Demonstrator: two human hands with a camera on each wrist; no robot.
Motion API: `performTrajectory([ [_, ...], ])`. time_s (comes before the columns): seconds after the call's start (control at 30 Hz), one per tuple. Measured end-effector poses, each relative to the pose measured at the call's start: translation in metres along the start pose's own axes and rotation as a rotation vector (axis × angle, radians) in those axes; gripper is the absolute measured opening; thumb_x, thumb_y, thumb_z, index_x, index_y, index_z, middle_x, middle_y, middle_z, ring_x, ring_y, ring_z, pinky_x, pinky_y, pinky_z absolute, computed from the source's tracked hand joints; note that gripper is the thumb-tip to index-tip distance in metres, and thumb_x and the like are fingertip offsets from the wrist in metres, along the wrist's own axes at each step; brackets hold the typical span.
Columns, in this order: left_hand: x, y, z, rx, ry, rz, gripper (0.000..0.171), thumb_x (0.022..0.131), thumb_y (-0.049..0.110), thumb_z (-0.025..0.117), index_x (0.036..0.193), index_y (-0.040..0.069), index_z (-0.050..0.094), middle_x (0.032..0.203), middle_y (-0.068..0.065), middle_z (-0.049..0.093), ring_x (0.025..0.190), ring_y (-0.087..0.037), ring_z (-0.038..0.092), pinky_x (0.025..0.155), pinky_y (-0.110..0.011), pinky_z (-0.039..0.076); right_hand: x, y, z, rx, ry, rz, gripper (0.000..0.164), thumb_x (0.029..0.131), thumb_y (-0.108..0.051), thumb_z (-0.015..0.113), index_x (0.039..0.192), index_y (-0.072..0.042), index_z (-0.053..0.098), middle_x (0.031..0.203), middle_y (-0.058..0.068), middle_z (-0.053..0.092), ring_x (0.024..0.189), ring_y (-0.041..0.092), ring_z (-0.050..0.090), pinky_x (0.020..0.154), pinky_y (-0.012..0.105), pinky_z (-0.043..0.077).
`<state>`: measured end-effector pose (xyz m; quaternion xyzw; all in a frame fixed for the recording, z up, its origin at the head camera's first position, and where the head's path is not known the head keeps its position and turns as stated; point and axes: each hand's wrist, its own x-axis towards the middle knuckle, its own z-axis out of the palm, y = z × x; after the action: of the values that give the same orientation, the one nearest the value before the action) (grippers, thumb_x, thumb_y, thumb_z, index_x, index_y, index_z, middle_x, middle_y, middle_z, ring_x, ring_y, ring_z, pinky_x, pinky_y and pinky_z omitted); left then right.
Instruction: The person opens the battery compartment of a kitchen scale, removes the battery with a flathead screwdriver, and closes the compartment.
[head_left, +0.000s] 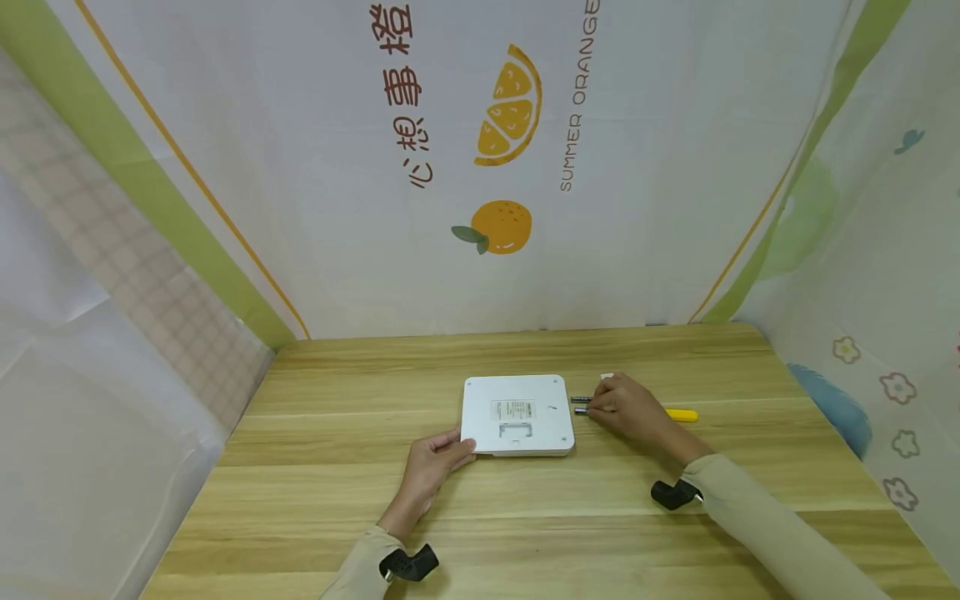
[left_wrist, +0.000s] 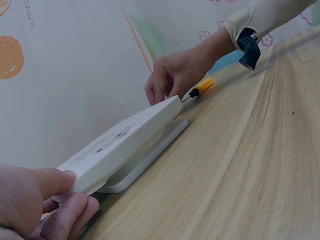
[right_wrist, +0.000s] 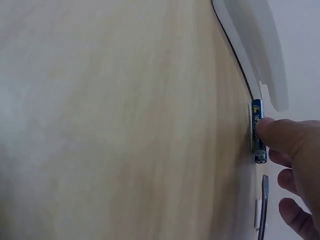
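A white, flat, rounded-square device (head_left: 517, 417) lies with its underside up, showing a label and a small battery recess. In the left wrist view its thick white body (left_wrist: 120, 137) sits over a thinner white plate (left_wrist: 150, 157). My left hand (head_left: 435, 467) pinches the near left corner, thumb on top and fingers beneath. To the right of the device, my right hand (head_left: 626, 408) holds a small blue battery (right_wrist: 257, 125), its thumb pressed on the side. Another slim battery (head_left: 581, 399) lies close by. The fingers on the far side of the held battery are partly hidden.
A screwdriver with a yellow handle (head_left: 682, 415) lies under and beside my right hand; its flat metal tip (right_wrist: 265, 185) shows near the fingers. A small white piece (head_left: 607, 377) is behind that hand. Printed curtains (head_left: 337, 275) border the wooden table (head_left: 337, 375).
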<state>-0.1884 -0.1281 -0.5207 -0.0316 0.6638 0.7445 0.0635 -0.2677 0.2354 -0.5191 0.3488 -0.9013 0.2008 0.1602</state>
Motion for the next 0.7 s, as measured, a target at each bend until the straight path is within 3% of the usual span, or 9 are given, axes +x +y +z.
performTrajectory([
  [0.1, -0.001, 0.001, 0.001, 0.002, 0.004, -0.001, 0.042, 0.095, -0.004, 0.068, 0.131, -0.021, 0.054, 0.122, -0.037, 0.064, 0.098, -0.026, 0.073, 0.087, -0.031, 0.065, 0.001, -0.001, 0.000, -0.011, -0.002, -0.007, 0.002, 0.085, -0.013, 0.084, 0.086, -0.011, 0.083, 0.089, -0.005, 0.068, 0.086, 0.014, 0.055, 0.070, 0.029, 0.054],
  [0.5, -0.001, 0.003, 0.002, 0.009, 0.000, 0.000, 0.042, 0.095, -0.004, 0.068, 0.132, -0.020, 0.055, 0.121, -0.036, 0.064, 0.099, -0.026, 0.073, 0.087, -0.031, 0.065, 0.006, -0.008, -0.021, -0.044, -0.023, 0.080, 0.005, 0.091, -0.017, 0.079, 0.092, -0.014, 0.083, 0.093, -0.006, 0.070, 0.093, 0.018, 0.062, 0.079, 0.040, 0.061],
  [0.7, 0.000, 0.002, 0.001, 0.003, -0.004, -0.005, 0.043, 0.095, -0.004, 0.068, 0.132, -0.021, 0.053, 0.123, -0.037, 0.063, 0.100, -0.027, 0.073, 0.088, -0.031, 0.065, 0.013, -0.004, -0.042, -0.072, -0.050, 0.203, 0.009, 0.092, -0.015, 0.078, 0.095, -0.008, 0.082, 0.100, 0.007, 0.076, 0.097, 0.033, 0.068, 0.078, 0.050, 0.063],
])
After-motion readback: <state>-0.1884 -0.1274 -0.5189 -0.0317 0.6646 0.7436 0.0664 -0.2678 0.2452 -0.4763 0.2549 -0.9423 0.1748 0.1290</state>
